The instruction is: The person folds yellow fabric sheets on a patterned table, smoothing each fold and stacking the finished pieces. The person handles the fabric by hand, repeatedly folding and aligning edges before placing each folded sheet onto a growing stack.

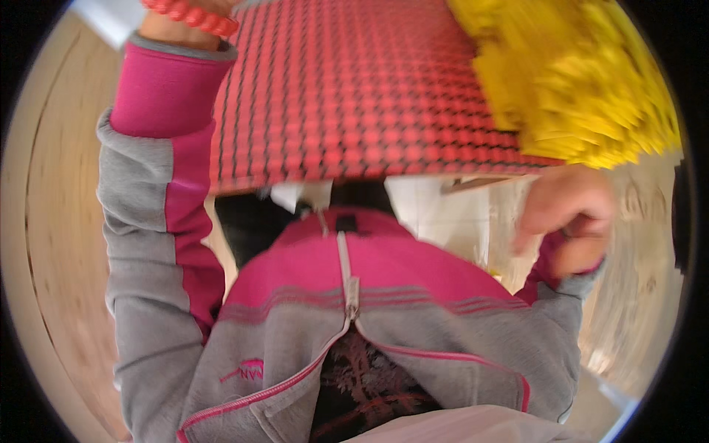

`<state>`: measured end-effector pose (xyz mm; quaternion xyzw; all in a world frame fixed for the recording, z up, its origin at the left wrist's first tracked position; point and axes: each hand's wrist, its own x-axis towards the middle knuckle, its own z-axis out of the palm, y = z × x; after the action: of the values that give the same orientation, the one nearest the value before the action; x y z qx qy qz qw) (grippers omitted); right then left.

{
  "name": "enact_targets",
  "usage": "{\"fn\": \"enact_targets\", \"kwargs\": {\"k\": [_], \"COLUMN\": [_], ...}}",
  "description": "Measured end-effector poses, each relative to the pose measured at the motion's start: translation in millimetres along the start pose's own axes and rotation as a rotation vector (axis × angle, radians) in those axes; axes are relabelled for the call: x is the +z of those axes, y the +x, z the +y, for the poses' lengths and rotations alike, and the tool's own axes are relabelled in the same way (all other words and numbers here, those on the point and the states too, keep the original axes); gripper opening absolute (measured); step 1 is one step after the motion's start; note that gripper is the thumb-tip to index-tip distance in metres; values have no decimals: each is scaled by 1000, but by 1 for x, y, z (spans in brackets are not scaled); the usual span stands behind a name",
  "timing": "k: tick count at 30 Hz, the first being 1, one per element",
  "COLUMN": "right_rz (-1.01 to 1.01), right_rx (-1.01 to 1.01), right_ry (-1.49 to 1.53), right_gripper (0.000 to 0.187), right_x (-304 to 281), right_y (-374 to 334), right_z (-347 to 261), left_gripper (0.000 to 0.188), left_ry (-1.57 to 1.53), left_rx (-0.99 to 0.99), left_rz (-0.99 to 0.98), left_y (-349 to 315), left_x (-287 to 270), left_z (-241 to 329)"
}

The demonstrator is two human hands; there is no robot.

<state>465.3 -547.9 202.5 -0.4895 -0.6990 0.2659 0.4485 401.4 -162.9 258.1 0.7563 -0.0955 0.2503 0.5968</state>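
Note:
My left arm reaches up along the left side to a wrist with a red bead bracelet (pixel 193 18). The hand beyond it is cut off by the top edge, so its fingers and anything in them are hidden. On the right, my right hand (pixel 569 210) hangs beside the table edge, bent at the wrist and smeared by motion. It is just below a heap of thin yellow layered pieces (pixel 591 88), whose material I cannot make out. Whether the hand touches the heap or holds anything is unclear. The heap lies on a red-and-black checked cloth (pixel 347 96).
The cloth's near edge runs across in front of my body. My grey and magenta zip jacket (pixel 295 295) fills the lower middle. Below the table, pale floor tiles (pixel 436 214) show. Wood-toned surfaces (pixel 63 184) curve along both sides.

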Motion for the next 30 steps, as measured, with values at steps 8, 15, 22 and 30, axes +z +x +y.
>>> {"fn": "enact_targets", "kwargs": {"k": [8,15,22,30], "right_rz": [-76,62,154,111], "right_rx": [444,27,-7,69], "right_ry": [492,-450,-969,-1124], "right_gripper": [17,15,12,15], "right_x": [219,293,297,291], "right_y": [74,109,159,177], "right_z": [158,224,275,300], "left_gripper": [20,26,20,15], "left_ry": [-479,-382,-380,-188], "left_rx": [-144,-167,-242,-244], "left_rz": [165,543,777,969], "left_y": [-245,-389,-463,-484], "left_x": [-83,-94,-77,-103], "left_z": [37,14,-16,-17]}}
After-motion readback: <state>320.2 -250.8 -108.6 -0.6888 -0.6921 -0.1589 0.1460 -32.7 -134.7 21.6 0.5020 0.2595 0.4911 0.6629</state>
